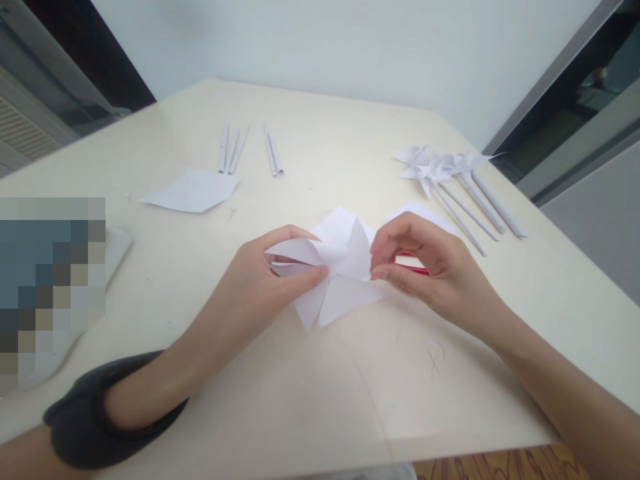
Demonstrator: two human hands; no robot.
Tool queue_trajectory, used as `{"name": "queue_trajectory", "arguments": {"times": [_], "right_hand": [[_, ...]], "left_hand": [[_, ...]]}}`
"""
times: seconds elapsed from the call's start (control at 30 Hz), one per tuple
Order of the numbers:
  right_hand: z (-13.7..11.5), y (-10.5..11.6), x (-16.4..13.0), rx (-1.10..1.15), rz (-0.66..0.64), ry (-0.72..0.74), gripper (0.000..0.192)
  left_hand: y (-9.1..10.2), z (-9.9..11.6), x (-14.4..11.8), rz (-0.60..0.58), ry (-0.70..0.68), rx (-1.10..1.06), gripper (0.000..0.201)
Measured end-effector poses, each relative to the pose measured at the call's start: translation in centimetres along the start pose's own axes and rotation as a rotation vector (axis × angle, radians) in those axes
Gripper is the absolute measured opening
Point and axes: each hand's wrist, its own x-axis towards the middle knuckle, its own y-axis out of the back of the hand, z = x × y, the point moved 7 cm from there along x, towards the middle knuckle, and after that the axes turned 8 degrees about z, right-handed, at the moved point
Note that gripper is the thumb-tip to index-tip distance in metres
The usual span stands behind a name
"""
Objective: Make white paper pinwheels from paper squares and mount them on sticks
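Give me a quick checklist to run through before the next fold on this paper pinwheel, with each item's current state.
1. Left hand pinches a flap of the paper pinwheel: ok.
2. Right hand has fingertips at the pinwheel's centre: ok.
3. Pinwheel rests on the table, not lifted: ok.
4. Red item under the right hand identified: cannot tell, mostly hidden.
5. Rolled paper sticks within reach at the far side: ok.
6. Finished pinwheels lie apart from the working area: ok.

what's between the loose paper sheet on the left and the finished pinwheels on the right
In the head view, between the flat sheet and the pinwheels, only bare table shows; the rolled paper sticks lie just behind that line.
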Motion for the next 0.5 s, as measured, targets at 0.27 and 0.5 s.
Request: {"name": "queue_trajectory", "arguments": {"times": [0.27,0.5], "right_hand": [[-0.7,-0.9,-0.2,-0.214,-0.061,0.121,0.009],[-0.7,-1.7,-0.3,-0.447,-0.026,0.222,0.007]], "left_hand": [[-0.1,0.8,-0.4,0.005,-0.064,0.131,0.018],[-0.6,0.9,-0.7,-0.023,-0.079,0.126,0.015]]}}
